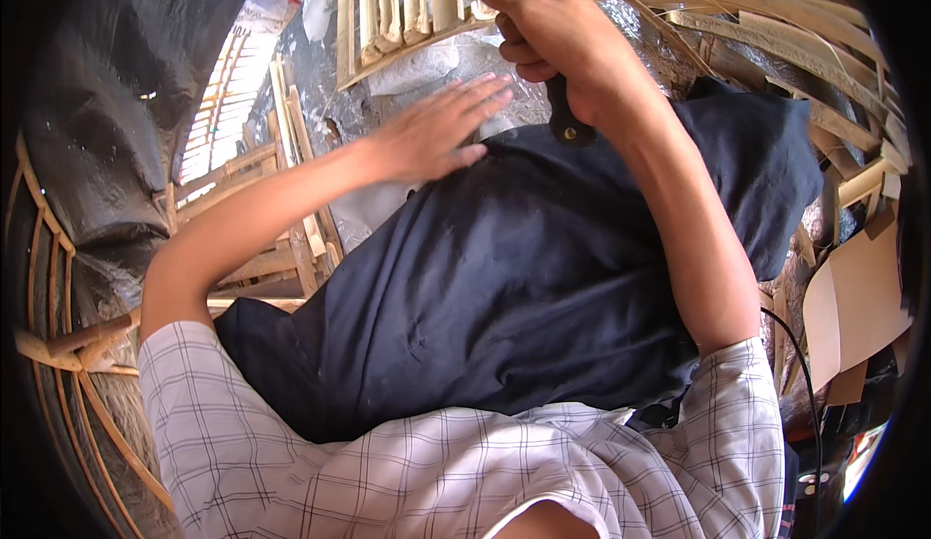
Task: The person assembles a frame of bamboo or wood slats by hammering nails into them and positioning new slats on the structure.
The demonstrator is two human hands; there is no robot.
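Observation:
High in the view, my right hand point(553, 40) is wrapped round a tool with a black grip and yellow shaft point(562, 103). The grip's butt, with a small hole in it, points down toward my lap; the tool's far end lies beyond the upper edge. To its left, my left hand point(441, 127) is held out flat, fingers stretched, holding nothing. It hovers over or rests at the edge of the dark cloth point(485, 268) across my legs; I cannot tell which. Just beyond the hands is a slatted piece of bamboo strips point(412, 11).
Curved bamboo strips point(776, 40) are heaped at the far right. A bamboo frame point(267, 180) stands on the left, near black plastic sheeting point(107, 93). A cardboard piece point(853, 297) and a thin black cable point(810, 374) are on the right. Grey sheeting point(373, 205) covers the ground ahead.

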